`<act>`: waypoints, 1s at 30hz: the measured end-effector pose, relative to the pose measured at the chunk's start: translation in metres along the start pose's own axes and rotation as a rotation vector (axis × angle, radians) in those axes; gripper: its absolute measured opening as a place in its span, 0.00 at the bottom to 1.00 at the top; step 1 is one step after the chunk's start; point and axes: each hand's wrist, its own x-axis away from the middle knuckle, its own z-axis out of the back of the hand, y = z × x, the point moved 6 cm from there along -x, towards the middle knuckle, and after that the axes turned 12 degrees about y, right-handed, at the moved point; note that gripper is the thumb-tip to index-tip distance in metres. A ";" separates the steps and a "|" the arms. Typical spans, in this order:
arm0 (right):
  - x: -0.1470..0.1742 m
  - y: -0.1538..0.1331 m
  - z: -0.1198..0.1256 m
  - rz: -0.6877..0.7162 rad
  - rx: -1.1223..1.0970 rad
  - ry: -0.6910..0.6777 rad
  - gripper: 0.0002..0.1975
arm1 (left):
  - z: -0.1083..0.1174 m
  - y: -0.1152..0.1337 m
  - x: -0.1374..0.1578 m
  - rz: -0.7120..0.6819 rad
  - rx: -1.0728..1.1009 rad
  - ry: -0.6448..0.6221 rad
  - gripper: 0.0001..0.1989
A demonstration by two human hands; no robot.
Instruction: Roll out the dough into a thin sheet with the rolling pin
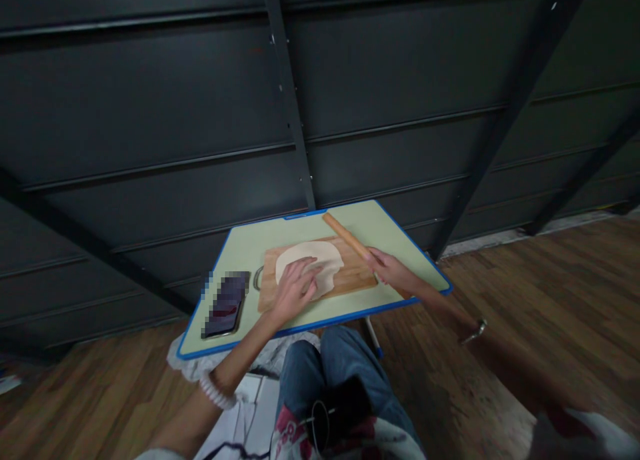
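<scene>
Pale-green, blue-edged worktop (pixel 270 228): dark-screened phone (pixel 231 303) left of a rectangular wooden board (pixel 267 297).
Thin cream dough sheet (pixel 325 252): on the board, smooth, rounded, ragged along its right edge.
Left hand (pixel 296 288): fingers spread, resting on the dough sheet.
Right hand (pixel 383 265): wrapped around a slender tan wooden rolling pin (pixel 345 233).

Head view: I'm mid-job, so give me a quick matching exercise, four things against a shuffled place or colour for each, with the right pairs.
Things
1. Rolling pin
2. Dough sheet
3. Phone
4. Tabletop edge

Place or colour
A. Left of the board
B. Blue
C. Gripped by the right hand
D. Under the left hand

Pairs: 1-C, 2-D, 3-A, 4-B
</scene>
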 end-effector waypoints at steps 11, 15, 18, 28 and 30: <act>0.058 -0.023 -0.024 0.501 0.937 -0.120 0.22 | -0.013 -0.003 -0.012 -0.041 -0.125 -0.128 0.21; 0.051 -0.027 -0.027 0.577 0.941 -0.084 0.22 | -0.036 0.003 -0.014 -0.024 -0.151 -0.245 0.23; 0.047 -0.029 -0.026 0.596 0.943 -0.059 0.22 | -0.045 0.006 -0.017 0.016 -0.180 -0.264 0.26; 0.027 -0.017 -0.029 0.511 0.984 -0.066 0.19 | -0.066 -0.003 -0.040 0.124 -0.206 -0.339 0.31; 0.018 -0.012 -0.027 0.491 0.968 -0.032 0.18 | -0.074 -0.009 -0.051 0.137 -0.201 -0.359 0.30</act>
